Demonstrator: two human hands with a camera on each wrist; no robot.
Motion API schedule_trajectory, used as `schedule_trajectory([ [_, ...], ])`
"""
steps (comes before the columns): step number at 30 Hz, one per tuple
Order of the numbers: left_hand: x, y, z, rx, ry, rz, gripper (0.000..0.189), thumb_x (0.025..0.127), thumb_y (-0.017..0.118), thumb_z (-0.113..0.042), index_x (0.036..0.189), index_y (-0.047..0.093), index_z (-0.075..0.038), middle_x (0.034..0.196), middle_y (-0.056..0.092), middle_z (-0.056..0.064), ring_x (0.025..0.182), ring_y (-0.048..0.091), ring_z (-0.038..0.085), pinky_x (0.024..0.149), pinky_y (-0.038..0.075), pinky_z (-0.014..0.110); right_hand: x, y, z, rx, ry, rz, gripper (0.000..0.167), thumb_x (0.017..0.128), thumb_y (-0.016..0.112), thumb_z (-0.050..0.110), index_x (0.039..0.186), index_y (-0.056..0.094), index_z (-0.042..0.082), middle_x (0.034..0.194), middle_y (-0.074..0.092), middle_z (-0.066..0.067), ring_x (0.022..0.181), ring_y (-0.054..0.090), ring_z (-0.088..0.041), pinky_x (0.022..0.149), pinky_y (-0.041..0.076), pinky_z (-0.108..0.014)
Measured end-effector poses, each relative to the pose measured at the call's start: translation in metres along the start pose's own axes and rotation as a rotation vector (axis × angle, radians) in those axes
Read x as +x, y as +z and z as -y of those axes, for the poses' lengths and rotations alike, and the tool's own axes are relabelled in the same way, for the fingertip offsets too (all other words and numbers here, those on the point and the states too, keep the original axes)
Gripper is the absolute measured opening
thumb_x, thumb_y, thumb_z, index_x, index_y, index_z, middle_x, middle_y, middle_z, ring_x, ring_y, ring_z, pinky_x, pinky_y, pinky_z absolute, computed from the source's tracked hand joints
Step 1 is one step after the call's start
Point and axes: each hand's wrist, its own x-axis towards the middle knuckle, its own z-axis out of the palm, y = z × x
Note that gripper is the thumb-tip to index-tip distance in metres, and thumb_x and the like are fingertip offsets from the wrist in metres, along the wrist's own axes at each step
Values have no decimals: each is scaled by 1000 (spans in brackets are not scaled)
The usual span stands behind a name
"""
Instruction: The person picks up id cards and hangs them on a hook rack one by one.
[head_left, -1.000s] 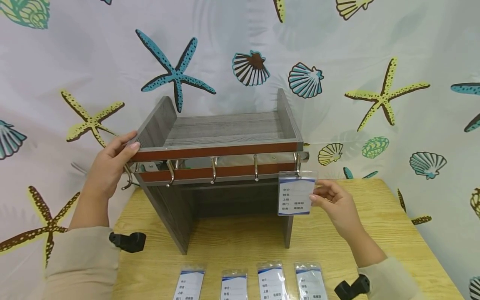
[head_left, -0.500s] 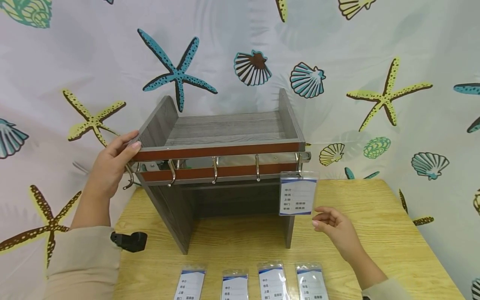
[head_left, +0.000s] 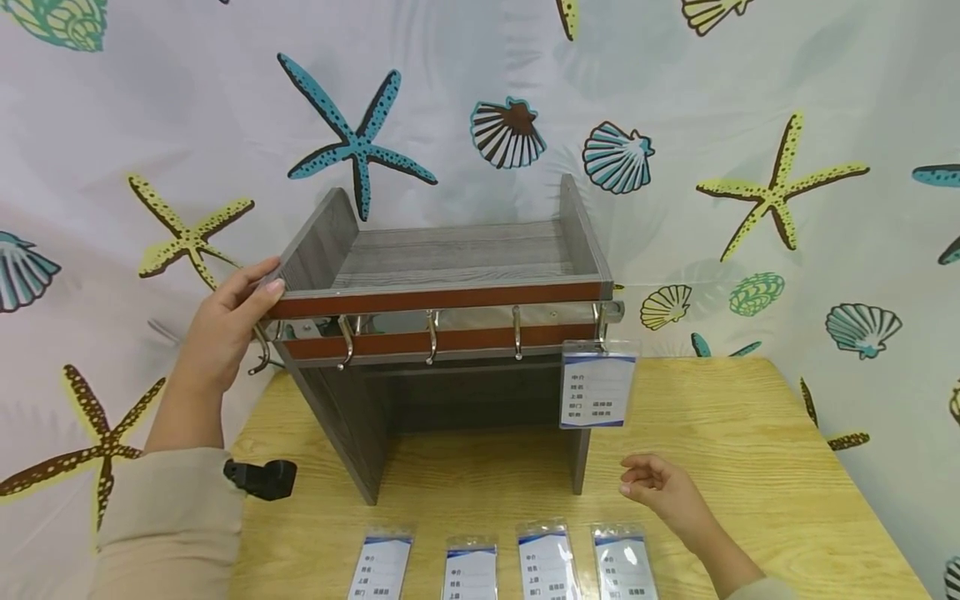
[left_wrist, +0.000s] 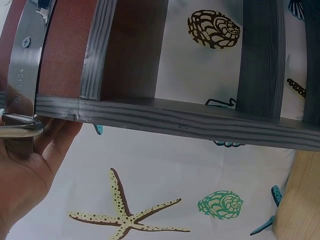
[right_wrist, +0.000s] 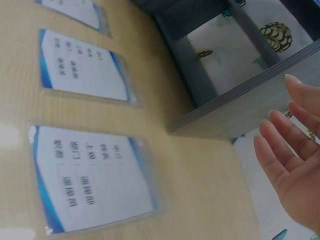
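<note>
A small grey wooden shelf (head_left: 457, 250) with red-brown front strips stands on the table. My left hand (head_left: 219, 337) grips its front left corner, thumb in front; in the left wrist view, part of the fingers is hidden behind the panel. A metal rail with several hooks (head_left: 432, 337) runs across the shelf's front. From the rightmost hook hangs a clear-sleeved name badge (head_left: 597, 392) with a blue-and-white card. Below and right of that badge, my right hand (head_left: 663, 493) is in the air, fingers loosely bent, holding nothing. Several more badges (right_wrist: 97, 175) lie flat in front of the shelf.
The wooden table (head_left: 735, 433) extends to the right of the shelf. Behind it hangs a white cloth (head_left: 450, 50) printed with starfish and shells. A black wrist camera (head_left: 262, 479) sits by the left sleeve.
My right hand has let go of the badge at the rightmost hook and moved down, away from it. The badge stays hanging. My left hand keeps its place on the shelf corner.
</note>
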Motion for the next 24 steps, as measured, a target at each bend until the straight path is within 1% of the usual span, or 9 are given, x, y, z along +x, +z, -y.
schedule_trajectory([
  [5, 0, -1, 0, 0, 6, -8, 49, 91, 43, -25, 137, 28, -15, 133, 21, 16, 122, 20, 25, 99, 6, 48, 3, 2, -19, -46, 15, 30, 43, 75, 66, 17, 109, 51, -5, 95, 53, -15, 85, 51, -20, 73, 43, -25],
  [10, 0, -2, 0, -1, 10, -12, 49, 91, 43, -25, 137, 28, -14, 132, 23, 16, 121, 22, 25, 99, 7, 47, 4, 5, -37, -60, 20, 39, 43, 76, 65, 12, 110, 50, -9, 97, 53, -16, 86, 51, -22, 72, 45, -27],
  [14, 0, -2, 0, -8, 10, -6, 49, 91, 43, -25, 137, 27, -14, 130, 25, 14, 121, 21, 25, 99, 7, 47, 4, 9, -49, -102, 38, 24, 42, 75, 67, 11, 109, 51, -7, 98, 54, -14, 88, 52, -25, 73, 45, -33],
  [19, 0, -2, 1, -16, 9, 2, 49, 91, 43, -25, 137, 27, -14, 124, 30, 8, 118, 23, 25, 99, 10, 45, 2, 12, -59, -152, 63, -3, 43, 72, 69, 11, 108, 53, -5, 99, 56, -13, 91, 52, -28, 76, 44, -37],
  [24, -1, -1, 1, -20, 15, 0, 48, 91, 43, -25, 136, 29, -15, 118, 34, 2, 115, 26, 23, 98, 12, 44, 2, 11, -69, -210, 19, 17, 46, 70, 70, 14, 108, 53, -6, 98, 56, -14, 89, 53, -29, 75, 44, -36],
])
